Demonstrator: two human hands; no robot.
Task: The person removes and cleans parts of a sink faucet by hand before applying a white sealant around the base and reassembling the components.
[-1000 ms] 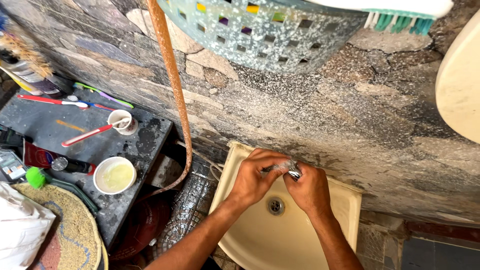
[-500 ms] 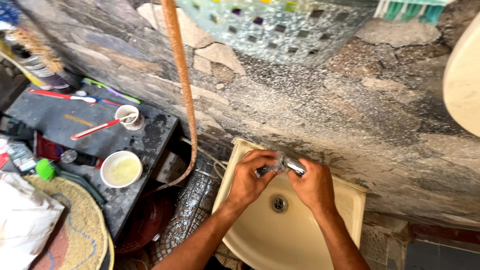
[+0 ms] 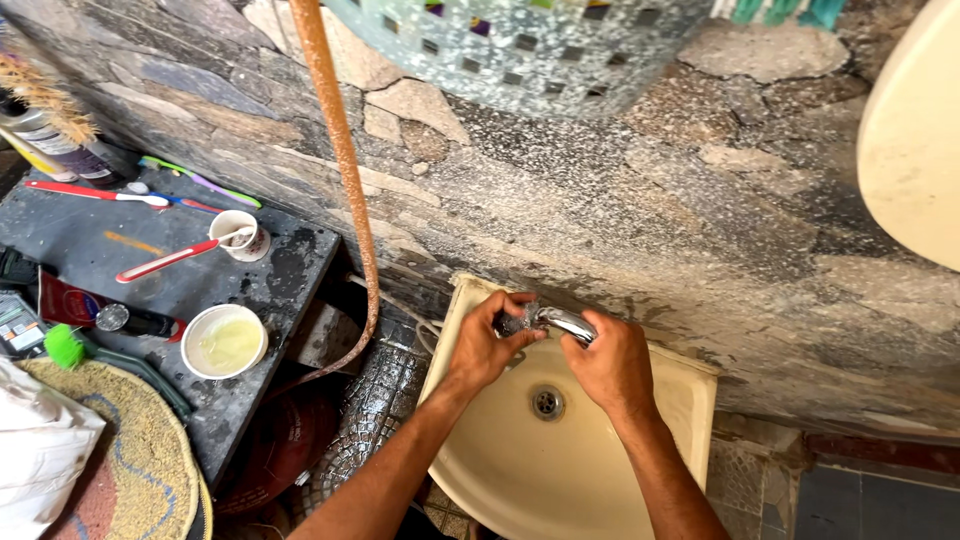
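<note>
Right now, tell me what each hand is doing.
Left hand: closed on a steel scouring pad, pressed against the tap.
Right hand: fingers curled around the tap's spout, over the sink.

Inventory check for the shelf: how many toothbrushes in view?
3, maybe more hidden. One red toothbrush lies at the back of the dark shelf, a green-purple toothbrush beside it, and a second red toothbrush rests in the small cup.

Packaging on the dark shelf (image 3: 150,290)

A red tube (image 3: 95,312) is laid flat there; a labelled carton (image 3: 18,325) is seen beside it.
</note>
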